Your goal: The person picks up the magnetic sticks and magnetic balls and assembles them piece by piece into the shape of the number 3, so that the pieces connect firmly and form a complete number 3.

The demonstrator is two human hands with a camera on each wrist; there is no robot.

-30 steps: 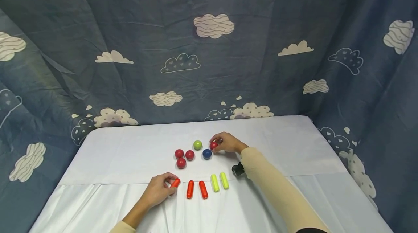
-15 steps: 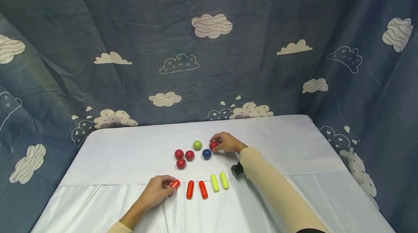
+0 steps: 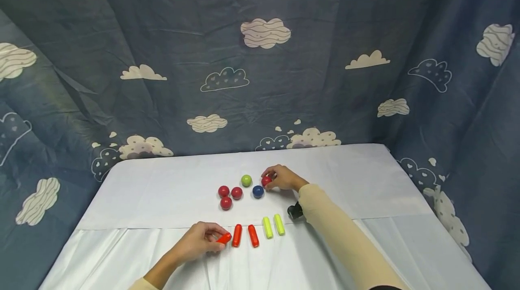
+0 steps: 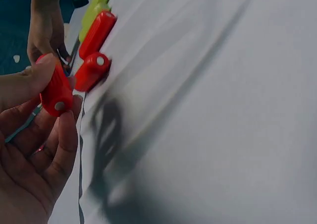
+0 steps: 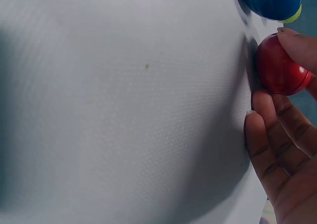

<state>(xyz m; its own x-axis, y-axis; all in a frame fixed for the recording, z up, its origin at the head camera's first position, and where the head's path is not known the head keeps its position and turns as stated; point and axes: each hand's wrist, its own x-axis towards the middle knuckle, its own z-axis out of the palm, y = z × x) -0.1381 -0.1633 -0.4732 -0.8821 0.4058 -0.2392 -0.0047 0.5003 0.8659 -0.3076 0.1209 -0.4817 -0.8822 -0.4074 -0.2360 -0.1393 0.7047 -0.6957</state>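
Observation:
My left hand (image 3: 197,241) pinches a short red rod (image 3: 225,238) between thumb and fingertips. In the left wrist view this rod (image 4: 57,92) shows a pale round disc in its end and hangs above the cloth. Right beside it lie two more red rods (image 3: 237,236), with two yellow-green rods (image 3: 267,227) to their right. At the back, my right hand (image 3: 286,177) holds a glossy red ball (image 5: 278,68) on the cloth with thumb and fingers. A blue ball (image 3: 257,191) and a green ball (image 3: 246,180) sit just left of that hand.
Several things stand on a white cloth-covered table (image 3: 162,190). Three red balls (image 3: 225,203) cluster left of the blue one. A black round object (image 3: 295,211) shows under the right forearm. A dark curtain with clouds (image 3: 227,109) hangs behind the table.
My left hand has moved a little to the right and toward the person with the red rod, close to the other red rods, and the rod has tilted flatter. My right hand stays on its ball.

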